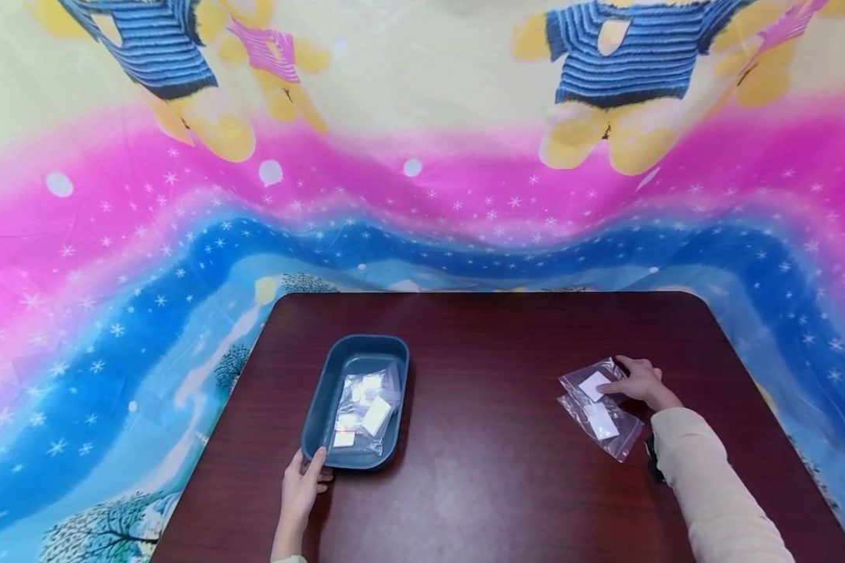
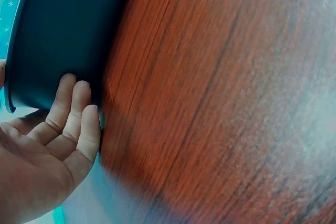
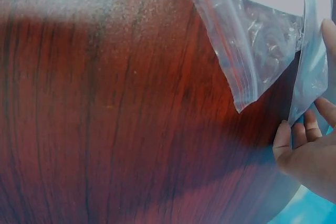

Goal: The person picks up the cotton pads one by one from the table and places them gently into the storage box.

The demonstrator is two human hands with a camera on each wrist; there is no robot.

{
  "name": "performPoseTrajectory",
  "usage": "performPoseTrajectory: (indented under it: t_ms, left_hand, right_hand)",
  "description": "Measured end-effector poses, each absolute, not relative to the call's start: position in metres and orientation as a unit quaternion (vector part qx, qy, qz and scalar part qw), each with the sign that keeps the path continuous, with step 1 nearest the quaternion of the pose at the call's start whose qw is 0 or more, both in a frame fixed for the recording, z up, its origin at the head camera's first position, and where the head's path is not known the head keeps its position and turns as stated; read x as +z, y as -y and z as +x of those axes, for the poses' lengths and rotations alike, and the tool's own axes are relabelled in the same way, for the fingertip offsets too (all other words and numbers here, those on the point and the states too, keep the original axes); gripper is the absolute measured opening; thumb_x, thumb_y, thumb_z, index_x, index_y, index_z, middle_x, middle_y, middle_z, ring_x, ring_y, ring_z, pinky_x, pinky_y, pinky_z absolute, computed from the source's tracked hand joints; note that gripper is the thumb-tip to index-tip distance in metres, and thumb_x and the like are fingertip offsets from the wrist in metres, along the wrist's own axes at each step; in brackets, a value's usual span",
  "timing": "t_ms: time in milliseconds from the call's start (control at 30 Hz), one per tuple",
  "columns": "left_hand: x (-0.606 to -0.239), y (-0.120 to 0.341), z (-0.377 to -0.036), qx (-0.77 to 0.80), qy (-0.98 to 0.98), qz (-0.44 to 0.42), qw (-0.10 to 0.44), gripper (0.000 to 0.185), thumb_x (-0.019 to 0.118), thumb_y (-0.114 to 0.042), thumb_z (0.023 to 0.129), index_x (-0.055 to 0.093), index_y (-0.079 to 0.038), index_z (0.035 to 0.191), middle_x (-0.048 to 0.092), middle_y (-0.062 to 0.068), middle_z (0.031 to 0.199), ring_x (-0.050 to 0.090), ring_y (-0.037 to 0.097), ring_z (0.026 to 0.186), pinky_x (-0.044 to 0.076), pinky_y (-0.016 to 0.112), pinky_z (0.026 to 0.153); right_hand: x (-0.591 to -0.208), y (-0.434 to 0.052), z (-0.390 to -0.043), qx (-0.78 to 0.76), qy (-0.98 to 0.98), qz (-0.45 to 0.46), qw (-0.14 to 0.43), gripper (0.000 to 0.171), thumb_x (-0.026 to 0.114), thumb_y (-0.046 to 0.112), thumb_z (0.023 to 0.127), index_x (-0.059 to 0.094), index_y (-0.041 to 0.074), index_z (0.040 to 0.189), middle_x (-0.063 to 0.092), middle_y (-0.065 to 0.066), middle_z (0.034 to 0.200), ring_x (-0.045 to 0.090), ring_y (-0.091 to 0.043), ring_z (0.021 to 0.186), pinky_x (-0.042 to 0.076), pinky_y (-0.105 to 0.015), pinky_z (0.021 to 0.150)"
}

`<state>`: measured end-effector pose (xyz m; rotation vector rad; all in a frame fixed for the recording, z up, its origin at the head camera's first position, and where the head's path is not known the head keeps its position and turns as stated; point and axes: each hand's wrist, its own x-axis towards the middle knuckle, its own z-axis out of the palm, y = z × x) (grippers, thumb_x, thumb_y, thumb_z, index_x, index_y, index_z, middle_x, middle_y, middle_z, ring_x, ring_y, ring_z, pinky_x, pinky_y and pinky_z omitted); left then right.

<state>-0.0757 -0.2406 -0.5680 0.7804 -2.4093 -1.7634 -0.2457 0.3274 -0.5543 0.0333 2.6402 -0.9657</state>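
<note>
A blue tray [image 1: 317, 399] stands on the left of a dark wooden table [image 1: 486, 453] and holds several clear plastic bags [image 1: 366, 410] with white labels. My left hand [image 1: 303, 477] lies at the tray's near corner. In the left wrist view its fingers [image 2: 76, 114] are straight and press against the tray's outer wall [image 2: 63, 24]. On the right, two clear bags lie overlapping on the table, an upper one [image 1: 595, 383] and a lower one [image 1: 602, 422]. My right hand [image 1: 637, 383] rests palm down on the upper bag [image 3: 257, 45], fingertips [image 3: 283, 135] touching its edge.
A bright cloth [image 1: 113, 297] printed with bears, pink and blue bands hangs behind and around the table. Bare wood lies between the tray and the two bags. The table's rounded far corners and its right edge are in view.
</note>
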Motion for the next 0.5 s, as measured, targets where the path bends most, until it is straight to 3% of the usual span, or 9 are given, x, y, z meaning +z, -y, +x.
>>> performPoseTrajectory:
  t_ms: [500]
  left_hand:
    - [-0.5683, 0.2409, -0.0755, -0.574, 0.780, 0.249, 0.026, 0.056, 0.052, -0.031, 0.093, 0.038, 0.008, 0.131, 0.063, 0.018, 0.082, 0.062, 0.022, 0.067, 0.050, 0.034, 0.057]
  right_hand:
    - [-0.5586, -0.3257, -0.2506, -0.312, -0.940, 0.018, 0.139, 0.069, 0.077, 0.023, 0.069, 0.043, -0.014, 0.117, 0.027, -0.040, 0.114, 0.022, -0.047, 0.095, 0.031, -0.052, 0.077]
